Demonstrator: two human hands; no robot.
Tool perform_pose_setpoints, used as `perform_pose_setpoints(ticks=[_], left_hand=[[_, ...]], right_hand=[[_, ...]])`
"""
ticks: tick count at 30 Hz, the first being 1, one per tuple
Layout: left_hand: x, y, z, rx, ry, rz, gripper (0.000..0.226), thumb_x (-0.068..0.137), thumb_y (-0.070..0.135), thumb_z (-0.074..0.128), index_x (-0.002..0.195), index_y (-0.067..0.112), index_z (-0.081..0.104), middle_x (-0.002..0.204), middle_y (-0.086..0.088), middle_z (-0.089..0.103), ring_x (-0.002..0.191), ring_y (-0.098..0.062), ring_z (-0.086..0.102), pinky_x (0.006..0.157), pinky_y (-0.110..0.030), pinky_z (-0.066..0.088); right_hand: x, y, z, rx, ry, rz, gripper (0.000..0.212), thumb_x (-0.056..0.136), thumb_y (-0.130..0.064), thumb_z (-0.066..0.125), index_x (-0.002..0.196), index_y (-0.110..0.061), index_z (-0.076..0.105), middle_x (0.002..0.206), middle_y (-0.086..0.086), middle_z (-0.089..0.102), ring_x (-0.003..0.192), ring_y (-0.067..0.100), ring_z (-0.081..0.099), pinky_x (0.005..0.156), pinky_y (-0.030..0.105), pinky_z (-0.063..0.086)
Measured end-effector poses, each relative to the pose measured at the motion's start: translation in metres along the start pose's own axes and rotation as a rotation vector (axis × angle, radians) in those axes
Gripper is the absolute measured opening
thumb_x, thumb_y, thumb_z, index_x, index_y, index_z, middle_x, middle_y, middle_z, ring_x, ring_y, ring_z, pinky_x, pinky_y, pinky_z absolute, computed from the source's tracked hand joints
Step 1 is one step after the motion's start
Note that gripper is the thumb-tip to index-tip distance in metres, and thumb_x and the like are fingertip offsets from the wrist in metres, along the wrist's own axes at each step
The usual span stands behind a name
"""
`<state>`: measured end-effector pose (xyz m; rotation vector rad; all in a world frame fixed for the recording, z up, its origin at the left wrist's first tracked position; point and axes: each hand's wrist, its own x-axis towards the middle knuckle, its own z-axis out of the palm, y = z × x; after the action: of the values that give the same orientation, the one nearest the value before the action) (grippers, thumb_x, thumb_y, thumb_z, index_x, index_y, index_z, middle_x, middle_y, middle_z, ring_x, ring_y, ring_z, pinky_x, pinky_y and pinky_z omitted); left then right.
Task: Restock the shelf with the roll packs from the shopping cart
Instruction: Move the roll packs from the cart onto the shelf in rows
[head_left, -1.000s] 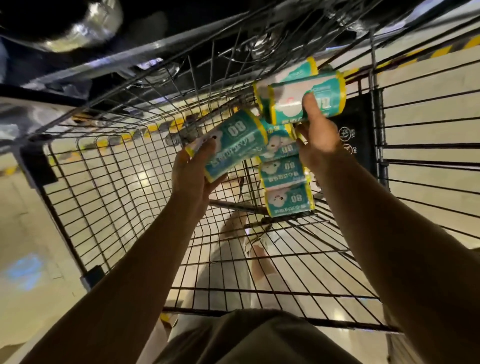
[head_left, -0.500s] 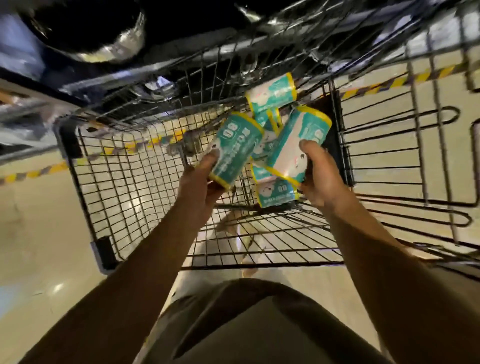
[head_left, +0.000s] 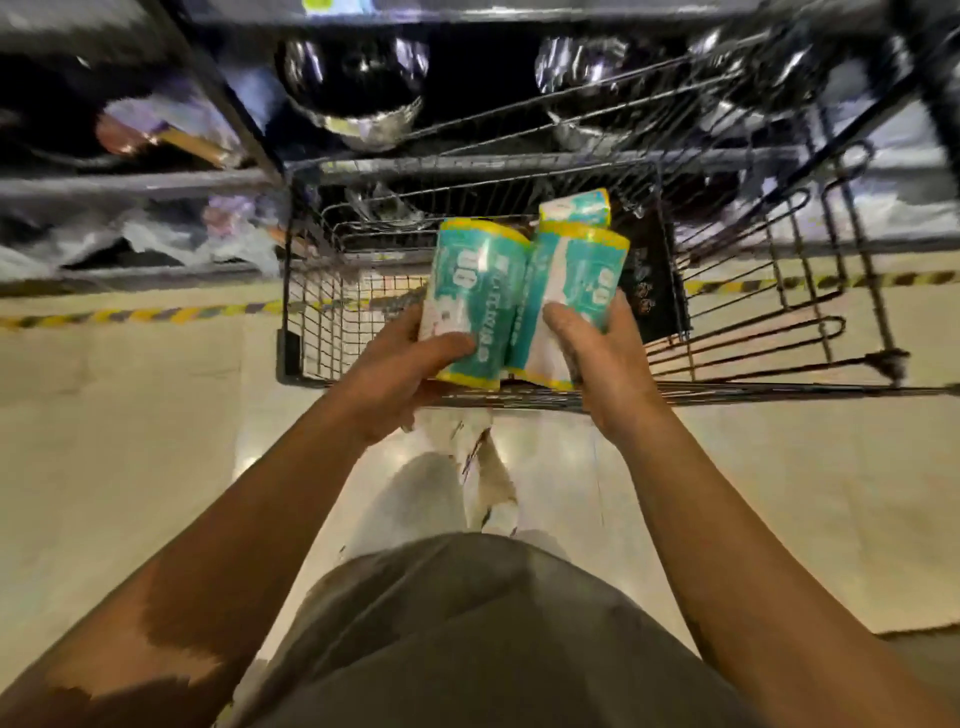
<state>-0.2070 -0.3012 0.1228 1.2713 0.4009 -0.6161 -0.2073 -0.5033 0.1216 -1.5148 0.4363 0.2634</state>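
Observation:
I hold two teal roll packs with yellow ends side by side above the near rim of the wire shopping cart (head_left: 311, 291). My left hand (head_left: 400, 369) grips the left roll pack (head_left: 475, 291) from below, thumb across its front. My right hand (head_left: 597, 358) grips the right roll pack (head_left: 576, 280), fingers curled over its lower half. A third roll pack (head_left: 574, 205) shows just behind them, inside the cart; what supports it is hidden. The shelf (head_left: 156, 182) runs across the top of the view, beyond the cart.
The shelf holds shiny metal pots (head_left: 358, 83) and a pan with a wooden handle (head_left: 171, 140). A second wire cart frame (head_left: 800, 312) stands at the right. Yellow-black floor tape (head_left: 135, 314) crosses the pale tiled floor. My legs are below.
Both hands lifted their roll packs up out of the cart and brought them together. The view swung up, so the shelf with pots now faces me.

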Motion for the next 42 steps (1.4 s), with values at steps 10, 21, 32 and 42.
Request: perform_pose_setpoints(ticks=[10, 21, 32, 42], left_hand=[[-0.152, -0.044, -0.115, -0.230, 0.341, 0.190, 0.051, 0.076, 0.029, 0.071, 0.125, 0.020, 0.059, 0.116, -0.009, 0.072, 0.106, -0.030, 0.070, 0.086, -0.047, 0.059], [-0.254, -0.063, -0.340, -0.292, 0.658, 0.239, 0.028, 0.091, 0.021, 0.066, 0.119, 0.020, 0.062, 0.110, -0.007, 0.074, 0.097, -0.023, 0.073, 0.081, -0.038, 0.060], [-0.296, -0.044, -0.485, -0.483, 0.915, 0.290, 0.027, 0.090, 0.019, 0.068, 0.116, 0.024, 0.063, 0.108, -0.004, 0.074, 0.097, -0.022, 0.073, 0.081, -0.041, 0.060], [-0.279, 0.016, -0.615, -0.589, 1.120, 0.339, 0.035, 0.092, 0.019, 0.066, 0.126, 0.025, 0.060, 0.113, -0.002, 0.072, 0.099, -0.021, 0.072, 0.080, -0.041, 0.060]], right_hand=[[-0.094, 0.002, 0.154, -0.164, -0.229, -0.083, 0.041, 0.089, -0.022, 0.075, 0.124, -0.025, 0.053, 0.105, -0.009, 0.069, 0.080, -0.005, 0.068, 0.064, 0.014, 0.052], [-0.146, 0.043, 0.383, -0.238, -0.361, 0.030, 0.046, 0.076, -0.042, 0.077, 0.118, -0.029, 0.063, 0.107, -0.002, 0.074, 0.094, 0.019, 0.074, 0.087, 0.048, 0.060], [-0.138, 0.034, 0.584, -0.319, -0.583, 0.044, 0.035, 0.084, -0.034, 0.076, 0.116, -0.028, 0.064, 0.107, -0.002, 0.075, 0.095, 0.018, 0.073, 0.088, 0.045, 0.060], [-0.077, 0.005, 0.759, -0.486, -0.807, -0.056, 0.044, 0.071, -0.049, 0.070, 0.112, -0.033, 0.064, 0.103, -0.009, 0.073, 0.090, 0.006, 0.071, 0.076, 0.030, 0.057]])
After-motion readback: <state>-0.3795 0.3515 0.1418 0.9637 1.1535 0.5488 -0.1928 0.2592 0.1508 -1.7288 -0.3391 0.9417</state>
